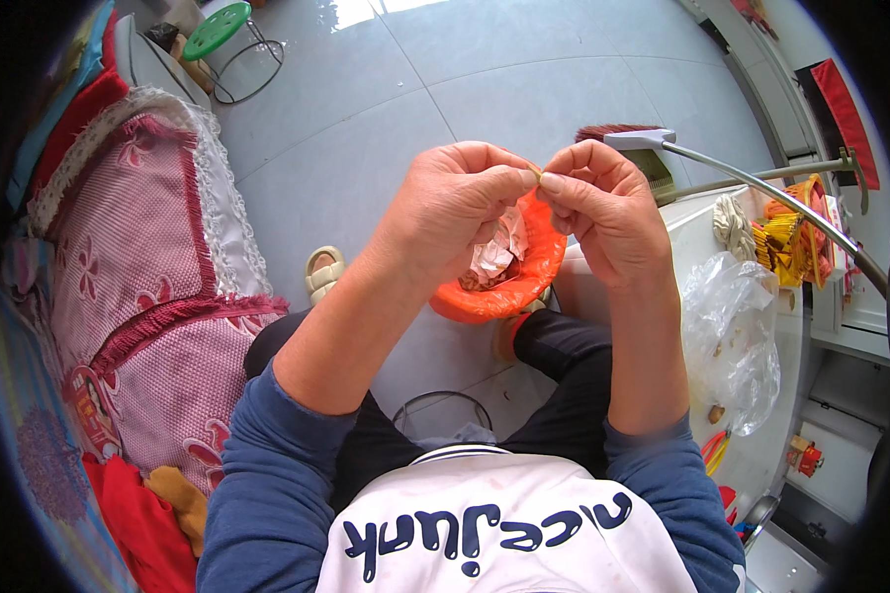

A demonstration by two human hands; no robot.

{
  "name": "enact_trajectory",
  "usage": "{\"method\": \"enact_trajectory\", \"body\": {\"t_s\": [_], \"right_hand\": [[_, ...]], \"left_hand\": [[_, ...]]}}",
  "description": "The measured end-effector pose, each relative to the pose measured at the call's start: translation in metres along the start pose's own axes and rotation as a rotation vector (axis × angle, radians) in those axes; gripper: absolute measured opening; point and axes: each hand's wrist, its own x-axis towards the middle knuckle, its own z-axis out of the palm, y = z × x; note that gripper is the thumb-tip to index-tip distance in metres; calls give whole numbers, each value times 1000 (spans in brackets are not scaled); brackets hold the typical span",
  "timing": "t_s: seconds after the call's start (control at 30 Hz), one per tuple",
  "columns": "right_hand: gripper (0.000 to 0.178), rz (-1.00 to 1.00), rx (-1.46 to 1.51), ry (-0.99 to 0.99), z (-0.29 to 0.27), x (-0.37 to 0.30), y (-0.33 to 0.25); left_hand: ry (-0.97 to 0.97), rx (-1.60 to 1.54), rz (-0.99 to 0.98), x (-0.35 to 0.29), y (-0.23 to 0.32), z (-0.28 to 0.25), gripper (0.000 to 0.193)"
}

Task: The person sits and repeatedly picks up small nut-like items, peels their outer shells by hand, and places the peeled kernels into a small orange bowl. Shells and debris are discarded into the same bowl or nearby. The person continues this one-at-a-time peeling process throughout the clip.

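Observation:
In front of my chest, my left hand [460, 203] and my right hand [608, 212] meet fingertip to fingertip. Both are closed in a pinch on one small tan piece [535, 171], too small for me to name. Under the hands stands a waste bin lined with an orange-red plastic bag [465, 303]. Crumpled pale paper [499, 255] and brown scraps lie in it. My hands hide part of the bin's rim.
At right, a white table [697, 229] bears a clear plastic bag [730, 336], whitish cord gloves or yarn [732, 225] and yellow packets [781, 247]. A broom [643, 136] leans there. A pink-covered sofa [138, 287] is at left; a green stool [216, 30] stands beyond.

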Motion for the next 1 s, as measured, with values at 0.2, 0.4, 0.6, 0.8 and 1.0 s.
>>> {"method": "enact_trajectory", "body": {"t_s": [0.2,0.4,0.6,0.8,1.0], "right_hand": [[6,48,99,-36,0,0,2],[3,109,332,-95,1,3,9],[7,233,627,-193,-3,9,20],[9,252,766,-240,4,10,21],[26,-186,-208,-2,11,0,4]], "left_hand": [[15,-20,-8,1,2,2,5],[72,6,12,0,0,6,11],[43,-70,18,1,1,3,11],[39,-67,39,-1,1,5,13],[82,348,124,3,5,2,5]]}}
